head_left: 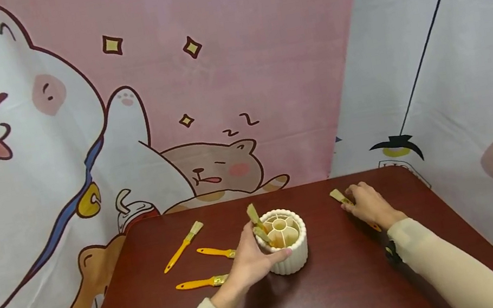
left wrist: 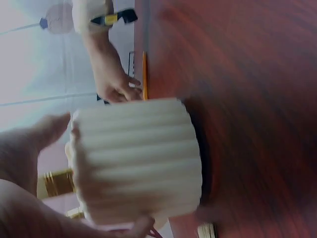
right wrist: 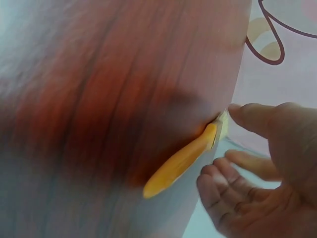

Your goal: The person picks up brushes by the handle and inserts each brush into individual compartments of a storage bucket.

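A cream, fluted round brush holder [head_left: 298, 256] with divided compartments stands on the table. My left hand [head_left: 248, 261] grips its side, thumb at the near rim and fingers around the left. Two paintbrushes [head_left: 253, 213] stand bristles-up in its left compartments; a gold ferrule [left wrist: 60, 182] shows beside that hand in the left wrist view. At the right, my right hand [head_left: 368, 204] hovers around a flat-lying paintbrush [head_left: 337, 195]. In the right wrist view its yellow handle [right wrist: 178, 166] lies on the wood, thumb and loosely bent fingers on either side of the ferrule end.
Left of the holder, three more yellow-handled paintbrushes lie on the table: one slanted [head_left: 180, 254], one behind the wrist [head_left: 213, 252], one nearer [head_left: 195, 284]. The dark red table [head_left: 331, 298] ends at a cartoon-printed cloth backdrop [head_left: 265, 90].
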Motion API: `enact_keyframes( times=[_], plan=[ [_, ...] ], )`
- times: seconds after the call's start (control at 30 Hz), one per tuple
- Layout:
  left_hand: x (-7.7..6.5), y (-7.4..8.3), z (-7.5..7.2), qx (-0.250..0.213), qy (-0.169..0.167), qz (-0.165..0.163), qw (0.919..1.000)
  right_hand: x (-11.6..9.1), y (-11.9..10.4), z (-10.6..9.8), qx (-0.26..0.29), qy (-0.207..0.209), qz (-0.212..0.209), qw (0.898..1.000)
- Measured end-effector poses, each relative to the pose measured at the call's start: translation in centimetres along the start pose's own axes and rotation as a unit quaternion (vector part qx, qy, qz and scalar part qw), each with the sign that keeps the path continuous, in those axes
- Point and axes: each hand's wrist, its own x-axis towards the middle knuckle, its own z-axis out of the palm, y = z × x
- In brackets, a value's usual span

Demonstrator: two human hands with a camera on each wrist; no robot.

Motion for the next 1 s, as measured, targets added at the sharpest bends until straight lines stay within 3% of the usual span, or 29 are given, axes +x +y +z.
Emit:
enact_keyframes(
  times=[0.13,0.3,0.63,1.0],
  plan=[
    [-0.4,0.3,1.0,0.033,0.046,0.005,0.9984,0.4,-0.3,0.1,-0.011,-0.012,0.031,0.999],
    [-0.5,0.6,1.5,0.045,0.068,0.0,0.9967,0.9,-0.7,0.6,-0.005,-0.026,0.06,0.998],
    [-0.5,0.4,1.3,0.056,0.059,-0.001,0.9967,0.7,-1.0,0.8,0.003,-0.011,0.064,0.998],
    [-0.5,0.2,1.2,0.055,0.049,0.003,0.9973,0.6,-0.9,0.8,0.022,-0.025,0.084,0.996]
  ],
)
